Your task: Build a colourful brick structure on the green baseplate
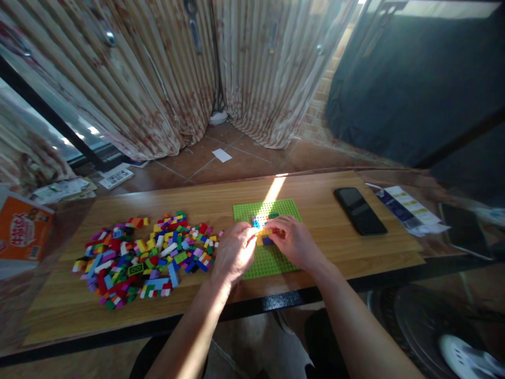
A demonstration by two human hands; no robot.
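Note:
A green baseplate [276,210] lies on the wooden table [205,202] in front of me. A small build of yellow, blue and red bricks [265,236] sits on it. My left hand [233,253] rests at the plate's left edge, its fingertips pinched against the build. My right hand [295,242] covers the build's right side, its fingers curled on the bricks. A strip of sunlight falls across the plate and my left hand.
A wide heap of loose coloured bricks [145,255] lies to the left. A black phone [360,210] and a printed leaflet [408,208] lie to the right, with a dark tablet [463,229] further right. An orange box [21,229] stands at the far left.

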